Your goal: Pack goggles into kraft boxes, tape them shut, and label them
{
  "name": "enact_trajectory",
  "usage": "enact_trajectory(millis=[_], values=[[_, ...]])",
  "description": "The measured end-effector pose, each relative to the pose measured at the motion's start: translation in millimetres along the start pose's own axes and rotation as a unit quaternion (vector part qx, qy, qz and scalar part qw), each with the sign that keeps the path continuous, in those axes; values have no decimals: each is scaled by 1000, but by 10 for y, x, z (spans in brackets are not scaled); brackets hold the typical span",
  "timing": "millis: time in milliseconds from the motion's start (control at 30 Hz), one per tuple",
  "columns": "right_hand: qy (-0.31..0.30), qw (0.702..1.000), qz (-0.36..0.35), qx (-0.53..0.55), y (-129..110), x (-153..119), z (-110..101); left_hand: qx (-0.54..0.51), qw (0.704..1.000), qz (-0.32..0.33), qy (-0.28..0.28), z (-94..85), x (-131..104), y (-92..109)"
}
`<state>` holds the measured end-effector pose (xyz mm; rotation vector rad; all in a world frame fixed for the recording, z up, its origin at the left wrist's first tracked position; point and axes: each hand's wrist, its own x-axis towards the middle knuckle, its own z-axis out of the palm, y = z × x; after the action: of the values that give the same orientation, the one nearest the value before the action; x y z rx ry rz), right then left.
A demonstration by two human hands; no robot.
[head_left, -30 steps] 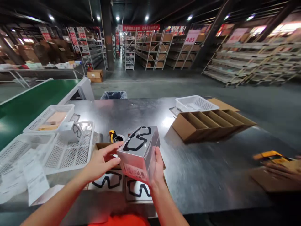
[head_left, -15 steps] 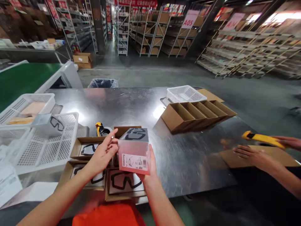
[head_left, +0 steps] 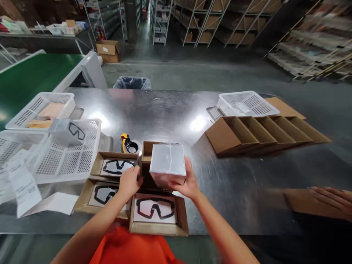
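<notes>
My right hand grips a shiny wrapped box by its right side, above an open brown carton whose inside partly shows. My left hand has its fingers curled at that carton's left edge, beside a carton with a goggle-printed box. What those fingers hold, if anything, is hidden. Nearer my body are two more cartons, each with a goggle-printed box inside, one at the left and one in the middle.
A yellow tape dispenser lies behind the cartons. White baskets and paper slips are at the left. A row of open cartons and a white basket stand at the right. Another person's hand rests on cardboard.
The held box has turned, its printed label no longer facing me. My left hand has left the box and moved down to the cartons. The view has tilted down and shifted left.
</notes>
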<state>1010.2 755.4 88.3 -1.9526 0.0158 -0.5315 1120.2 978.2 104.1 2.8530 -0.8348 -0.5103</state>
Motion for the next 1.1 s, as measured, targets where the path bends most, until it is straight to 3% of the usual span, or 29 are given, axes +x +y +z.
enact_trajectory(millis=[67, 133, 367, 467, 567, 667, 733, 867, 1000, 1100], values=[[-79, 987, -94, -106, 30, 15, -60, 1, 1000, 4, -5, -1, 2, -20], [-156, 961, -138, -183, 45, 50, -75, -8, 1000, -4, -9, 12, 17, -41], [-331, 867, -90, -361, 12, 257, -50, -42, 997, -57, -10, 60, 95, -125], [-362, 839, -124, -386, -40, 312, -67, -32, 996, -77, -12, 58, 106, -87], [-364, 827, -142, -404, -104, 342, -59, -1, 999, -50, 23, 65, 81, -1], [-392, 827, -120, -385, -151, 355, -25, 44, 996, -37, 69, 88, 58, 87], [-393, 836, -100, -370, -165, 347, 13, 54, 996, -49, 53, 105, 68, 130], [-329, 883, -97, -319, -146, 284, 129, 46, 998, -35, 29, 127, 116, 159], [-257, 922, -121, -262, -85, 246, 192, 40, 997, -13, 60, 154, 112, 131], [-240, 938, -131, -212, -50, 268, 100, 48, 994, 5, 95, 190, 94, 80]])
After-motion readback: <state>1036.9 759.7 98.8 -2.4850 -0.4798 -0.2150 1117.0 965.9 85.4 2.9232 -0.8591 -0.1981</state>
